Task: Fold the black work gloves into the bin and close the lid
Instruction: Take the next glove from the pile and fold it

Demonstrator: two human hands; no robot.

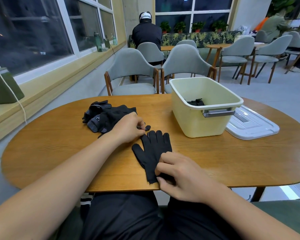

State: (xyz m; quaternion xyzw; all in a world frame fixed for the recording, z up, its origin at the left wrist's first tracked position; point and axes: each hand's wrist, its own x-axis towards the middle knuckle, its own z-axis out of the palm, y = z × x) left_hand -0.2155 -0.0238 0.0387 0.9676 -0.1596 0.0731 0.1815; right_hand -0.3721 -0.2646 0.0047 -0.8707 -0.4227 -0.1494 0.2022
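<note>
table; grey chairs; seated person; potted plants; green box on sill

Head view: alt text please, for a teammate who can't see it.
A person's right hand pinches the cuff of a black glove lying flat on the wooden table, while the left hand curls near its finger ends beside a pile of gloves. Behind to the right stands an open cream bin holding a folded glove, its white lid lying alongside.
</note>
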